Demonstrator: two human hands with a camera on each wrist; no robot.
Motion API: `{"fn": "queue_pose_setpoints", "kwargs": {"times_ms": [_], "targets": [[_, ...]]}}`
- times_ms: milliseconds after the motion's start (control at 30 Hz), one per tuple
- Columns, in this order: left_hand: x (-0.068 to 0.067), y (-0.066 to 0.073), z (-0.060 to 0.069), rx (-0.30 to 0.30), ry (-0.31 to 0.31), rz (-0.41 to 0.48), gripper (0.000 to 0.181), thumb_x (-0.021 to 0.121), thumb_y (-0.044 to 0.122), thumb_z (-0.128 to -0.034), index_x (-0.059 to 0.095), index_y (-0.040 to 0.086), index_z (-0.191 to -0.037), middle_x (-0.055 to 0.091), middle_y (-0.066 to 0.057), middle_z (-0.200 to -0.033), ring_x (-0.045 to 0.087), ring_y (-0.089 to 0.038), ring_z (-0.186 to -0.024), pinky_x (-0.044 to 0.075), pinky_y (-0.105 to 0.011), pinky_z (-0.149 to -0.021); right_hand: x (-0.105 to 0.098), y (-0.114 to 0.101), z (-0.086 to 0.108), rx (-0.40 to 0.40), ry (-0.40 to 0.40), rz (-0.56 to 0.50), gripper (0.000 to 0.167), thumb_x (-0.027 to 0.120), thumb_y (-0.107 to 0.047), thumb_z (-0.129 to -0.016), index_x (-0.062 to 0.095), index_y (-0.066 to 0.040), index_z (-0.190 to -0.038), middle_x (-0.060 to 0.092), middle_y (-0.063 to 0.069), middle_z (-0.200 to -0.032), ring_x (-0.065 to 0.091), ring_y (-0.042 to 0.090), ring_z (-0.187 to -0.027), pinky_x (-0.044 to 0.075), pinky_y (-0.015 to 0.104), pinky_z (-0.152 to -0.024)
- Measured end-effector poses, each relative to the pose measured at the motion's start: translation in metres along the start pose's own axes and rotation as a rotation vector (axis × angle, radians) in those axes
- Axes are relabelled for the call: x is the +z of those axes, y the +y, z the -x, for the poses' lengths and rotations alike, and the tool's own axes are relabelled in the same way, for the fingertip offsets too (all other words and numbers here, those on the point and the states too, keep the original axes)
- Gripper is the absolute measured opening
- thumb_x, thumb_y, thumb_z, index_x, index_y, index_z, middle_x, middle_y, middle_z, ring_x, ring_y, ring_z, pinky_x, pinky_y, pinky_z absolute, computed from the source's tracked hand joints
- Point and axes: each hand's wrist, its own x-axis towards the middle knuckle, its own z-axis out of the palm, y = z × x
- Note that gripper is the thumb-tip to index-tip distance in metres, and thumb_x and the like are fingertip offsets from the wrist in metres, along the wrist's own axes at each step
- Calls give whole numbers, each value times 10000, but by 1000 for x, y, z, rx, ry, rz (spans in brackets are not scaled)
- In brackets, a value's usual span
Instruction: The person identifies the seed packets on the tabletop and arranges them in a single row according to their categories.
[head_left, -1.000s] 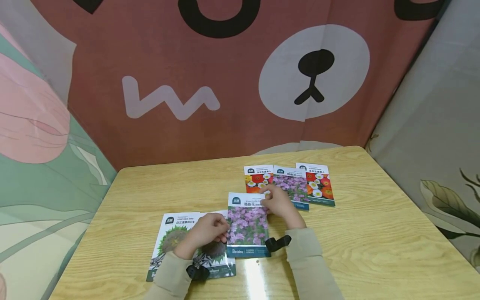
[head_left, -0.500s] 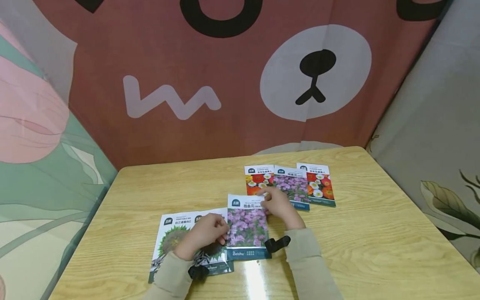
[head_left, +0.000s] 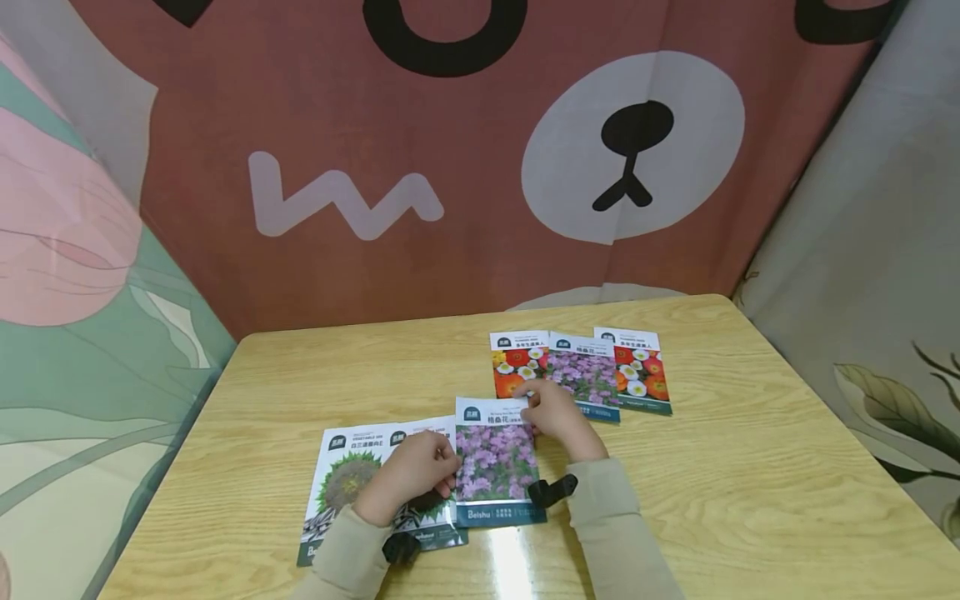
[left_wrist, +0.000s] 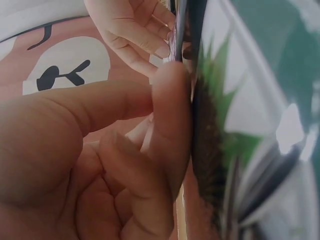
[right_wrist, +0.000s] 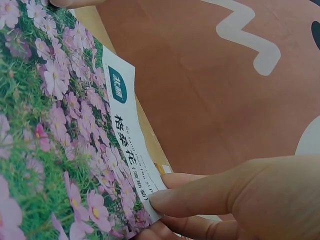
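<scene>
Near the front of the table: one pink-purple flower packet [head_left: 495, 467], printed face up, held between two hands. Right hand [head_left: 555, 417]: thumb on the front, fingers behind, pinched on the upper right corner; the bulk of the packet extends below and to the left of this grip. Left hand [head_left: 412, 471]: fingers curled, thumb and fingertips together on the left edge, lower than the right grip.

To its left, two sunflower packets: the outer [head_left: 348, 479] partly covered by left hand and sleeve [head_left: 345, 554]; the inner [head_left: 427, 433] overlapped by the held packet in the head view, contact between them unclear.

Far side, one group of three: left poppy packet [head_left: 516, 360], second pink-purple packet [head_left: 581, 379] in the middle, right poppy packet [head_left: 639, 371].

Surface: table [head_left: 750, 475], pale yellow wood grain, rounded far corners, a bright reflection at the front.

Room: reddish-brown curtain [head_left: 360, 283] behind, printed with a white muzzle, black nose and pale zigzag; left, green fabric [head_left: 67, 375] with a pink flower; right, grey fabric [head_left: 832, 250] with leaves.
</scene>
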Motion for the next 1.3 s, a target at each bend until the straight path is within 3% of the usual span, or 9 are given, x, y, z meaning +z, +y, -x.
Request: {"fn": "queue_pose_setpoints", "kwargs": {"times_ms": [500,633,900,1300], "targets": [[3,2,0,17,8,-154,238,678,111,-955,592,105,-733,564,32,-556,536,-112,-488,446,-279,-536,2,-3,0,-14,-12,61,311,644,63,-903,713,-49,-1184,567,95,-851,463,182,-628,417,285,-551],[4,0,1,37,5,-157,214,681,96,-952,584,103,-762,564,30,-568,544,-119,-497,449,-285,-544,4,-4,0,-15,-9,70,309,646,68,-895,711,-43,-1176,572,101,-867,463,182,-627,410,281,-544],[4,0,0,27,-4,-175,183,679,108,-953,583,117,-798,566,40,-560,546,-118,-490,446,-287,-548,7,-3,-2,-23,2,122,279,680,33,-906,711,-50,-1170,548,85,-833,474,200,-661,415,299,-572],[3,4,3,6,-10,-176,160,661,121,-967,590,119,-824,571,20,-561,536,-133,-483,432,-299,-529,6,-5,-1,-36,-1,117,262,710,23,-879,720,-45,-1132,567,81,-820,502,204,-669,441,308,-580]]}}
